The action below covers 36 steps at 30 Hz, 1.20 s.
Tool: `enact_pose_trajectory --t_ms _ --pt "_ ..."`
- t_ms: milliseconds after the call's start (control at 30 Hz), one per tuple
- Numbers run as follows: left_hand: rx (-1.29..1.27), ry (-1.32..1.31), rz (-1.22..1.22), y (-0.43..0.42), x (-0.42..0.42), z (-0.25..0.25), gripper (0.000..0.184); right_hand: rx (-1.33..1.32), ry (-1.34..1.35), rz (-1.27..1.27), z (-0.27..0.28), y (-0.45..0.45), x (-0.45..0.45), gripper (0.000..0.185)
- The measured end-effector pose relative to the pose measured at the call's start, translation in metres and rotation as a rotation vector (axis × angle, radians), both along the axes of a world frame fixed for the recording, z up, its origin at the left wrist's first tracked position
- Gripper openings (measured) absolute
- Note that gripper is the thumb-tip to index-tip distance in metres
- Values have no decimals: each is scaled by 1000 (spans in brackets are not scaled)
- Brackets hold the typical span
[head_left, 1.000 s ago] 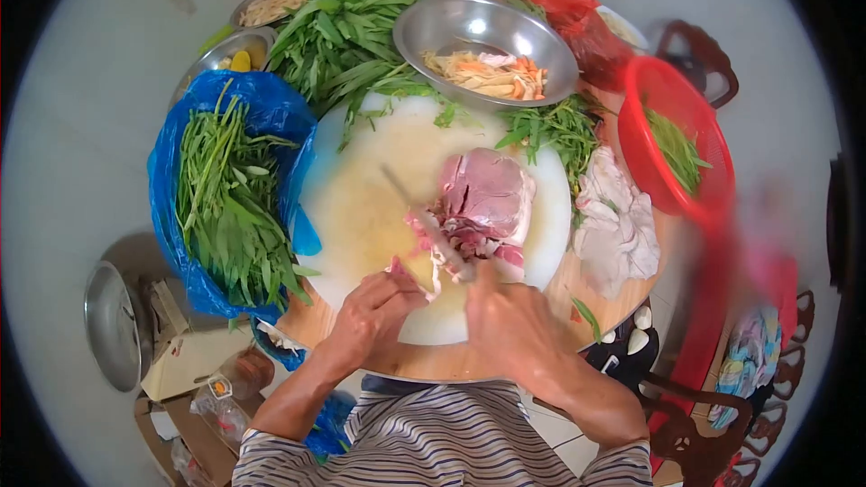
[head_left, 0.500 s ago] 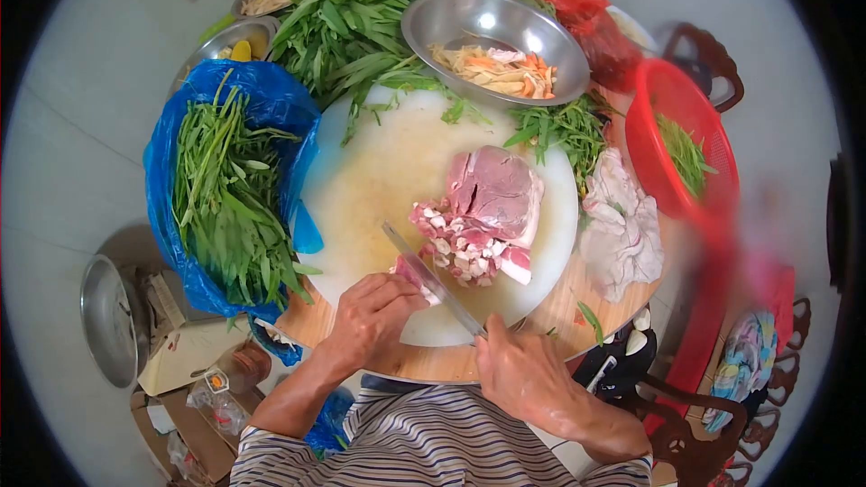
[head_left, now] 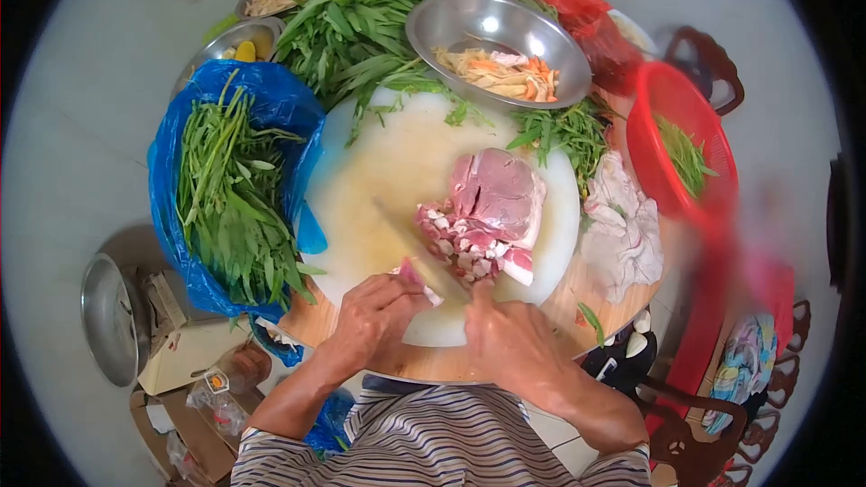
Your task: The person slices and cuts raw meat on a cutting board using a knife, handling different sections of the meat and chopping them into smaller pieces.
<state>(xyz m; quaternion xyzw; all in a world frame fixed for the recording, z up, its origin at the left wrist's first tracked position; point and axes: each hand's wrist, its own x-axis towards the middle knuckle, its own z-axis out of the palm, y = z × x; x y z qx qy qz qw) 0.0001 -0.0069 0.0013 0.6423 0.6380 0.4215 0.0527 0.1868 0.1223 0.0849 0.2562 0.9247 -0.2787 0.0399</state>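
Observation:
On the round white cutting board (head_left: 361, 189) lies a large block of raw meat (head_left: 496, 189), with a heap of diced meat (head_left: 460, 248) along its near side. My right hand (head_left: 510, 334) is closed around the handle of a knife (head_left: 410, 243), whose blade is blurred and slants away to the upper left. At the board's near edge, my left hand (head_left: 374, 316) has its fingers bent over a small strip of meat (head_left: 418, 278), right beside the blade. The fingers hide part of the strip.
A blue plastic bag (head_left: 162, 171) of leafy greens (head_left: 225, 189) stands left of the board. Behind are more greens (head_left: 352, 36) and a steel bowl (head_left: 568, 45) of shredded food. A crumpled cloth (head_left: 622, 234) and a red basket (head_left: 645, 126) lie to the right.
My right hand has moved slightly up and left, carrying the knife, whose blade is now blurred by motion. My left hand stays in nearly the same place on the strip.

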Motion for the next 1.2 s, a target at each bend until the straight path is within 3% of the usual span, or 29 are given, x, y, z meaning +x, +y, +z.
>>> enact_pose_trajectory --t_ms 67,700,800,1067,1200 --pt "6 42 -40 -1 0 -3 35 23 -51 -101 10 5 9 16" --pt "0 19 -36 3 -1 4 34 -123 -14 24 24 -17 42 20" --pt "14 7 -36 4 0 0 33 -171 -182 3 35 -17 47 20" --pt "-53 -33 -45 -3 0 1 30 -71 12 7 0 -15 -30 18" --pt "22 -9 -10 -1 3 -7 30 -82 -55 42 14 -15 5 20"
